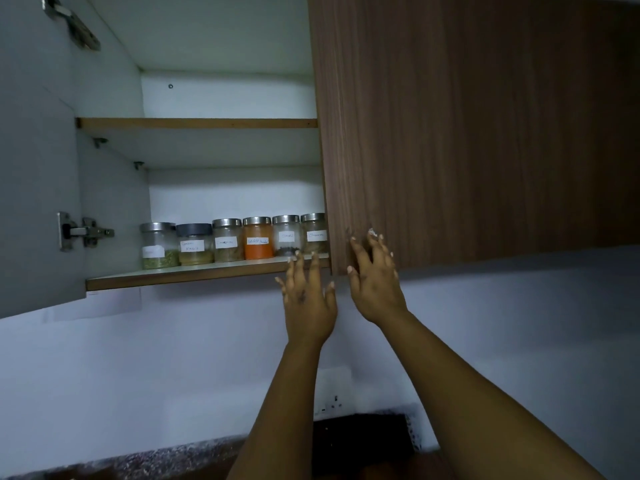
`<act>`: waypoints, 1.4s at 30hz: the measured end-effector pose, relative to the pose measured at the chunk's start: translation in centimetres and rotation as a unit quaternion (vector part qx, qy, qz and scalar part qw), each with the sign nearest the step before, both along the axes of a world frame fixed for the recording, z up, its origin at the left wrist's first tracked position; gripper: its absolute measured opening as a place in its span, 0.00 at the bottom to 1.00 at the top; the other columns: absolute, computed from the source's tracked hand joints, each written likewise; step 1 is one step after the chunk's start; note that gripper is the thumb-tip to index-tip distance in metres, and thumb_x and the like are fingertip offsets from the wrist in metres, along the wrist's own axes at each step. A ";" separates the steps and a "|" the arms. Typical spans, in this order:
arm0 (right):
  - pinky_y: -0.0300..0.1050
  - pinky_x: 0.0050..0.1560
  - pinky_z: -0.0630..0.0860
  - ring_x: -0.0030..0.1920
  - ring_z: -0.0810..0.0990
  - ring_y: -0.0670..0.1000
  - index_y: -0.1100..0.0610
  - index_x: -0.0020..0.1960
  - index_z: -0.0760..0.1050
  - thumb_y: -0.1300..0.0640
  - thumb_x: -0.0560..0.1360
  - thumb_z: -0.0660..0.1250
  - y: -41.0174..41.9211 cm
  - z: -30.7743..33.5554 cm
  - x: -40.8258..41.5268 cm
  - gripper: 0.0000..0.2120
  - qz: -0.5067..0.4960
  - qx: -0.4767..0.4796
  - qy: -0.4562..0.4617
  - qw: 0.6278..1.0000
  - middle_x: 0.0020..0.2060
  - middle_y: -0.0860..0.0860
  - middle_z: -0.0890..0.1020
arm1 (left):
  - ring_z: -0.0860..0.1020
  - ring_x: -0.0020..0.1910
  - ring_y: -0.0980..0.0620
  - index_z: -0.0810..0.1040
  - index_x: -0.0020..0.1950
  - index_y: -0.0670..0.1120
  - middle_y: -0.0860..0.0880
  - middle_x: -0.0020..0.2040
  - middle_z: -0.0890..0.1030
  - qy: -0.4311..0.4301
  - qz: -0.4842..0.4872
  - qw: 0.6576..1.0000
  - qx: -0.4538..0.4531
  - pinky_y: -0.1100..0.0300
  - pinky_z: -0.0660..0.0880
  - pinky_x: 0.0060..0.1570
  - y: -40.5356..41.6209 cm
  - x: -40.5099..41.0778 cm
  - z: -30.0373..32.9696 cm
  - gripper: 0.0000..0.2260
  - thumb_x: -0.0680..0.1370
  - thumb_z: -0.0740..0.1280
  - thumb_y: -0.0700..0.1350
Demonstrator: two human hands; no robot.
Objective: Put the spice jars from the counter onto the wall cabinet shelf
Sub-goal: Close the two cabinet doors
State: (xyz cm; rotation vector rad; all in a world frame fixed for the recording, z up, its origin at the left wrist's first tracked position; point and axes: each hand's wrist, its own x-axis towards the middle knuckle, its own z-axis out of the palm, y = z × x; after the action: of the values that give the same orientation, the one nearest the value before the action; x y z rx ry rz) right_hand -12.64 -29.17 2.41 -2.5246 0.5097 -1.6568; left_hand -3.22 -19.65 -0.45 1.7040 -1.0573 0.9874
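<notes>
Jars (235, 241) stand in a row of six along the lower shelf (194, 273) of the cabinet, side by side and upright, each with a white label. From my view the leftmost one (156, 245) holds something green at the bottom, the next (194, 244) has a dark lid where the others are silver, and the fourth (258, 238) is filled with orange powder. The last jar (314, 233) on the right is partly hidden behind the edge of the wooden door (467, 133).

My left hand (309, 296) is raised just below the shelf front, fingers spread, gripping nothing, its fingertips overlapping the shelf edge near the right-hand jars. My right hand (375, 282) is beside it, fingers splayed against the lower corner of the wooden door, also empty; I cannot tell how firmly it presses.

The upper shelf (197, 123) is bare. The left door (38, 168) is swung open, grey inside, with a hinge (83, 231) on it. Below, a wall socket (332, 396) and a strip of speckled counter (138, 459) show between my forearms.
</notes>
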 end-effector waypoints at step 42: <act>0.62 0.73 0.57 0.76 0.55 0.52 0.50 0.77 0.52 0.45 0.79 0.56 52.3 -5.5 -13.4 0.30 0.055 0.108 -0.157 0.980 0.76 0.51 0.57 | 0.61 0.75 0.47 0.67 0.74 0.48 0.48 0.75 0.66 -0.007 0.063 0.996 -0.066 0.48 0.54 0.74 52.9 -15.2 -5.6 0.24 0.78 0.65 0.47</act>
State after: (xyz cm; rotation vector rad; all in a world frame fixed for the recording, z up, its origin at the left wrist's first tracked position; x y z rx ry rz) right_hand -26.07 23.09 -3.14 -2.0519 0.4798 -1.8017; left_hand -18.43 33.25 -6.06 1.6729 -0.8821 1.1263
